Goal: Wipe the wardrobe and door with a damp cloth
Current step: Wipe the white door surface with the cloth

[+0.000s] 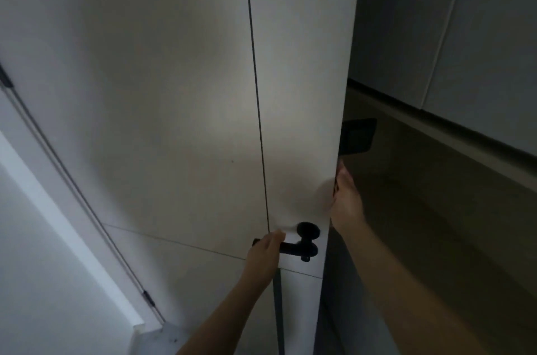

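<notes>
Door-wiping step, by the look of it: white door (pixel 174 93) ajar, seen close, free edge towards the right. Left hand (pixel 266 251) curled round the black lever handle (pixel 302 241), holding the panel steady. Right hand (pixel 345 197) reaching past the free edge, fingers hidden behind it, so grip impossible to tell; no cloth in sight, possibly on the far face. Wardrobe fronts (pixel 479 35) beyond, at right. Next, probably: firm hold on the lever against the wiping pressure.
</notes>
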Demonstrator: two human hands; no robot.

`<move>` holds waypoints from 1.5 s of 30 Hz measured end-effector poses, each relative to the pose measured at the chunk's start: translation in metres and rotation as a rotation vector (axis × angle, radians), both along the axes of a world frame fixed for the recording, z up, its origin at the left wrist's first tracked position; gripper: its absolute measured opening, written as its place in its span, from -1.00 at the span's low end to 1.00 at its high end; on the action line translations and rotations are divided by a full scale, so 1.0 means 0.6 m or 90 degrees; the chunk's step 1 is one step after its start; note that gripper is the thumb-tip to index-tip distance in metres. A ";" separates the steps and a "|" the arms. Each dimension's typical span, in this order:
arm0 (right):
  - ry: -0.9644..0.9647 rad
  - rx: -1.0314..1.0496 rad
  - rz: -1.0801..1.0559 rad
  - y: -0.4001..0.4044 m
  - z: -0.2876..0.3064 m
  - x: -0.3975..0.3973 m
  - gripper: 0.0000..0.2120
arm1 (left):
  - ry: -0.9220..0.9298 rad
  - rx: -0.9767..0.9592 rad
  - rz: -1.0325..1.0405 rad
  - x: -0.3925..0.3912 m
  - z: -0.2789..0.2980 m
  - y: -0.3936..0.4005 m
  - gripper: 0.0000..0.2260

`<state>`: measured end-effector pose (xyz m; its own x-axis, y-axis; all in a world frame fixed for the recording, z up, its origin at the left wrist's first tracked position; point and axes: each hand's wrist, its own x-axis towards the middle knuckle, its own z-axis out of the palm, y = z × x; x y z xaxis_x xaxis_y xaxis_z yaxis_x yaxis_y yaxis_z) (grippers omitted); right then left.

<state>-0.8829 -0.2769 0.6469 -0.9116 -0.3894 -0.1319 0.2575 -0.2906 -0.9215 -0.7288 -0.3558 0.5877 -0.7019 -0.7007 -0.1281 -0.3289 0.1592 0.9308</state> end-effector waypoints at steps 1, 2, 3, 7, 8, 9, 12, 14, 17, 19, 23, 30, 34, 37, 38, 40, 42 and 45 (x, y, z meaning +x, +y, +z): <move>-0.002 -0.013 0.004 -0.008 0.002 -0.021 -0.65 | -0.001 0.003 -0.001 -0.021 0.002 -0.009 -0.74; 0.004 -0.011 0.013 -0.015 0.001 -0.032 -0.65 | -0.006 0.005 -0.008 -0.033 0.005 -0.015 -0.73; 0.009 -0.015 0.022 -0.026 -0.004 -0.059 -0.65 | -0.011 0.013 -0.018 -0.066 0.001 -0.027 -0.72; 0.016 -0.043 0.033 -0.053 -0.004 -0.102 -0.64 | -0.076 -0.029 -0.051 -0.142 0.008 -0.055 -0.60; -0.001 -0.047 0.029 -0.061 0.000 -0.110 -0.63 | -0.096 -0.044 -0.059 -0.162 0.012 -0.064 -0.55; -0.023 -0.041 0.019 -0.068 -0.002 -0.122 -0.62 | -0.118 -0.053 -0.072 -0.180 0.015 -0.073 -0.52; 0.010 -0.060 -0.003 -0.100 -0.011 -0.167 -0.53 | -0.162 -0.064 -0.115 -0.238 0.023 -0.108 -0.46; 0.014 -0.023 0.022 -0.127 0.001 -0.188 -0.56 | -0.180 -0.066 -0.146 -0.271 0.026 -0.131 -0.44; 0.027 0.012 0.012 -0.160 0.007 -0.211 -0.57 | -0.192 -0.067 -0.179 -0.311 0.028 -0.164 -0.42; 0.057 -0.002 -0.025 -0.177 0.013 -0.205 -0.62 | -0.184 -0.052 -0.198 -0.332 0.026 -0.187 -0.42; -0.065 -0.055 0.005 -0.232 0.021 -0.250 -0.60 | -0.154 -0.040 -0.203 -0.363 0.023 -0.215 -0.49; 0.001 -0.057 0.015 -0.306 0.022 -0.310 -0.62 | -0.075 0.124 -0.189 -0.413 0.023 -0.276 -0.63; 0.027 -0.045 0.060 -0.325 0.017 -0.346 -0.59 | -0.055 0.177 -0.182 -0.438 0.006 -0.309 -0.45; 0.042 -0.045 0.086 -0.331 0.015 -0.359 -0.55 | -0.049 0.174 -0.166 -0.443 0.003 -0.318 -0.46; 0.049 -0.039 0.100 -0.333 0.015 -0.363 -0.54 | -0.041 0.170 -0.159 -0.445 -0.002 -0.323 -0.48; 0.062 -0.024 0.123 -0.337 0.015 -0.368 -0.55 | -0.026 0.163 -0.139 -0.447 -0.008 -0.337 -0.53; 0.064 -0.013 0.142 -0.339 0.019 -0.373 -0.56 | -0.004 0.169 -0.115 -0.449 -0.008 -0.344 -0.61; 0.060 -0.020 0.141 -0.338 0.020 -0.384 -0.58 | -0.008 0.120 -0.141 -0.456 -0.003 -0.337 -0.61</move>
<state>-1.1131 -0.4800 0.6586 -0.8110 -0.5840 -0.0352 0.2320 -0.2658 -0.9357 -1.0022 -0.5582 0.5859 -0.8329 -0.4933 -0.2507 -0.3166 0.0533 0.9471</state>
